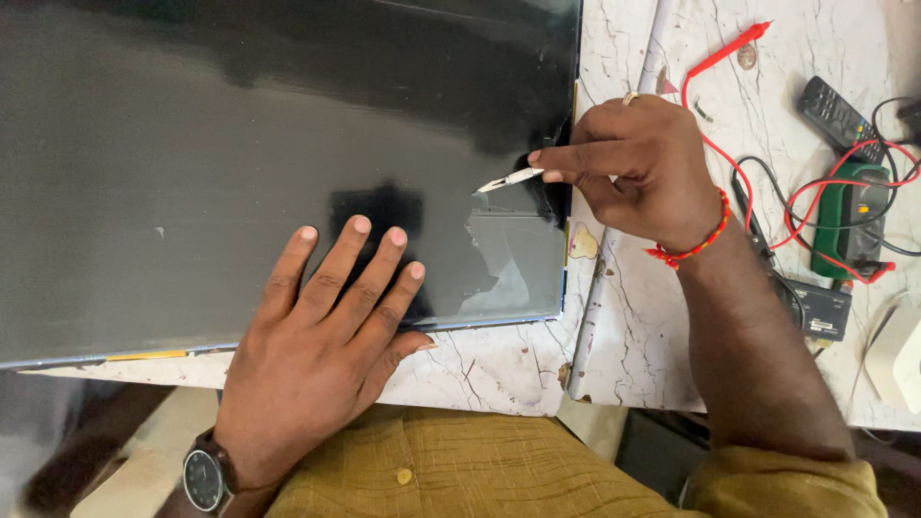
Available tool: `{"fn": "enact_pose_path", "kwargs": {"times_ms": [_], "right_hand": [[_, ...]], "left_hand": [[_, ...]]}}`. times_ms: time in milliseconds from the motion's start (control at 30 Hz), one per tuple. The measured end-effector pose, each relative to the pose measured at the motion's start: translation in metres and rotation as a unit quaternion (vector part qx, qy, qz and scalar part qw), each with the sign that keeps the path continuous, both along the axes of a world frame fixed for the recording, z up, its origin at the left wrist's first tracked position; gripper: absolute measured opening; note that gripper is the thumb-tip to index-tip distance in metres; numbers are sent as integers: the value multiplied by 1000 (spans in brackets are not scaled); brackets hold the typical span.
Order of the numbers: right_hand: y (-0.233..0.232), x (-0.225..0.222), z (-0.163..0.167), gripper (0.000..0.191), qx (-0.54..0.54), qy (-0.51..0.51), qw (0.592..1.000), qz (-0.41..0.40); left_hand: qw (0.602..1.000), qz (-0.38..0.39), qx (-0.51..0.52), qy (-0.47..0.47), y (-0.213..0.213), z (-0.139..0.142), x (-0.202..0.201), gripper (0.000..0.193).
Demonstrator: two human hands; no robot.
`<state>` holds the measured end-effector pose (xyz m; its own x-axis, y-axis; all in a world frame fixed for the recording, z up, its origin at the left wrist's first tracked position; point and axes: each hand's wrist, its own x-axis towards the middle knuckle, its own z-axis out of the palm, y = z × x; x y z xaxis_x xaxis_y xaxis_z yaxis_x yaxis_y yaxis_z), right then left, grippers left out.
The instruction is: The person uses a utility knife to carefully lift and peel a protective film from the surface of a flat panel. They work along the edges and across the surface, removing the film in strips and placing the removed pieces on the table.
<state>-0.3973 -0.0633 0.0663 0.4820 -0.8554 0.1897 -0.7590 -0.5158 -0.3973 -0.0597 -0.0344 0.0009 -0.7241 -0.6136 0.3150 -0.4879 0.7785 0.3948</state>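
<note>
Left hand [326, 326] lies flat, fingers spread, steadying the dark panel [240, 144] at centre frame while the right hand [633, 168] pinches tweezers [508, 179] to lift its film.

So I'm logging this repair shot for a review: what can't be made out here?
- Dark panel: its upper and left parts are cut off by the frame edges.
- Tweezers: the rear end is hidden inside the right hand.
- Panel under the left hand: covered by the palm.
- Green multimeter: its face is too small and crossed by red leads.
</note>
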Motion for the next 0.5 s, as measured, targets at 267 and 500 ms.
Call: {"fn": "enact_pose_path", "kwargs": {"times_ms": [267,500], "right_hand": [[-3,1,-1,43,-16,22,1000,12],[1,6,-6,40,-12,-7,1000,-5]], "left_hand": [[1000,0,1,2,0,1,-1,57],[1000,6,10,-8,-1,2,-2,59]]}}
